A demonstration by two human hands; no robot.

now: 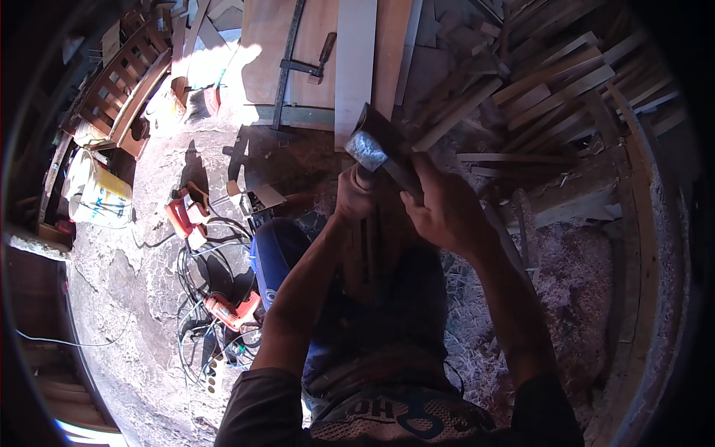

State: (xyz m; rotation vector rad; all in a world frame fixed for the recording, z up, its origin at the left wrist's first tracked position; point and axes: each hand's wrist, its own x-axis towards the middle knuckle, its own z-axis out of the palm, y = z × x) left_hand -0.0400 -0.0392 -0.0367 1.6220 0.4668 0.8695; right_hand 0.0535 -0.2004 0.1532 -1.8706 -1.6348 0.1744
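A heavy tool with a bright metal head [366,149] and a dark body is raised at the middle of the head view. My right hand [441,207] is closed round its dark handle on the right side. My left hand [351,192] is closed round a short round handle just beneath the metal head; the far end of that handle is hidden by the head. Below both hands, long narrow dark wood pieces [357,261] lie between my legs.
Pale boards [356,45] and a bar clamp [319,67] are ahead. Stacked offcuts [551,89] fill the right. On the left are a slatted wooden piece [119,97], a white bucket [97,190], red power tools [234,309] and tangled cables on the floor.
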